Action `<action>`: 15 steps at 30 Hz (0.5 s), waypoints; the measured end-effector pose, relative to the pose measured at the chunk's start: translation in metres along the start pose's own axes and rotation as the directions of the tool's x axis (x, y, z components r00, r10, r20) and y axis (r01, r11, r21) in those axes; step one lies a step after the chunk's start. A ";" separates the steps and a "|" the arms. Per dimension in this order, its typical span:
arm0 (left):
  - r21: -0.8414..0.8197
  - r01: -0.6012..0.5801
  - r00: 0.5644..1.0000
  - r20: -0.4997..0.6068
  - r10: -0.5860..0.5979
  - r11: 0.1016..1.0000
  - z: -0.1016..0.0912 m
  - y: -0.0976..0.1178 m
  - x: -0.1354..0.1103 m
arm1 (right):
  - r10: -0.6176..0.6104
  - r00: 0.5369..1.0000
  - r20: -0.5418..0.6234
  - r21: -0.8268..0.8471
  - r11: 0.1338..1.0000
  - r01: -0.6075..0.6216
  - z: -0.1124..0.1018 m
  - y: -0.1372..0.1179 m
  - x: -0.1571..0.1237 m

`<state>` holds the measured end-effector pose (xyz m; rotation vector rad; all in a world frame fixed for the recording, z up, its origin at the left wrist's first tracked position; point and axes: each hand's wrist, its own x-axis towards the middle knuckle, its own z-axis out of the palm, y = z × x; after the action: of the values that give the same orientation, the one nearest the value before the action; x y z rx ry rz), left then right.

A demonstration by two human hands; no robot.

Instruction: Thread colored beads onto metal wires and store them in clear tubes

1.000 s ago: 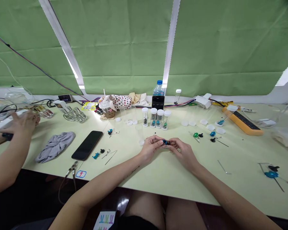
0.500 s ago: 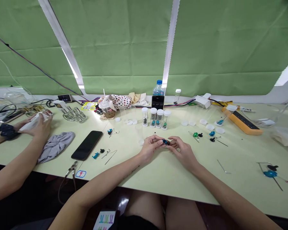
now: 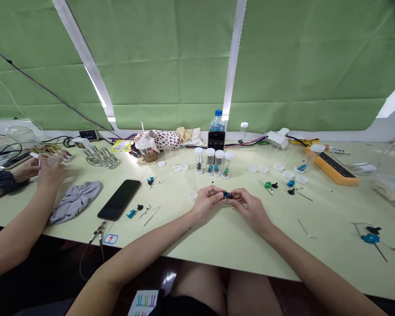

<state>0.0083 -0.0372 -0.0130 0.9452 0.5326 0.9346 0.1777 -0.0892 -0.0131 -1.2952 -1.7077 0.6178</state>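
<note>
Between my two hands is a small blue-and-black plastic part (image 3: 227, 195), mostly covered by fingertips. My left hand (image 3: 206, 203) pinches its left end, and my right hand (image 3: 250, 205) closes on its right end. Just behind my left hand stands a clear tube (image 3: 191, 184). Several capped tubes (image 3: 210, 161) with blue and green parts inside stand farther back. To the right of my hands lie a green part (image 3: 267, 185), a blue part (image 3: 290, 183) and black knobs (image 3: 291, 192) with thin metal rods. A bent metal rod (image 3: 304, 229) lies nearer my right forearm.
At left are a black phone (image 3: 119, 199), pliers (image 3: 99, 230), a grey cloth (image 3: 76, 202) and a co-worker's hands (image 3: 49, 173) near glass bottles (image 3: 102, 157). An orange power strip (image 3: 332, 166) lies at right. A phone timer (image 3: 216, 141) leans on a water bottle (image 3: 218, 120).
My hands and the blue-and-black part stay in nearly the same place. The co-worker's hands at left have shifted slightly left, and less of the white cloth shows. The timer advances one second.
</note>
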 end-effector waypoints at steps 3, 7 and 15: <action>-0.002 0.002 1.000 -0.005 -0.002 1.000 0.000 0.000 0.000 | -0.007 1.000 -0.007 -0.011 1.000 0.007 0.000 0.001 0.000; 0.003 -0.003 1.000 -0.003 0.003 1.000 -0.001 -0.001 0.000 | -0.027 1.000 -0.014 -0.039 0.999 0.026 0.000 0.001 0.000; -0.001 0.000 1.000 -0.001 0.000 1.000 0.000 0.000 0.000 | -0.005 1.000 -0.002 -0.028 1.000 0.005 -0.001 -0.002 0.000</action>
<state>0.0086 -0.0372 -0.0132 0.9440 0.5336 0.9351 0.1775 -0.0898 -0.0109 -1.3099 -1.7228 0.5917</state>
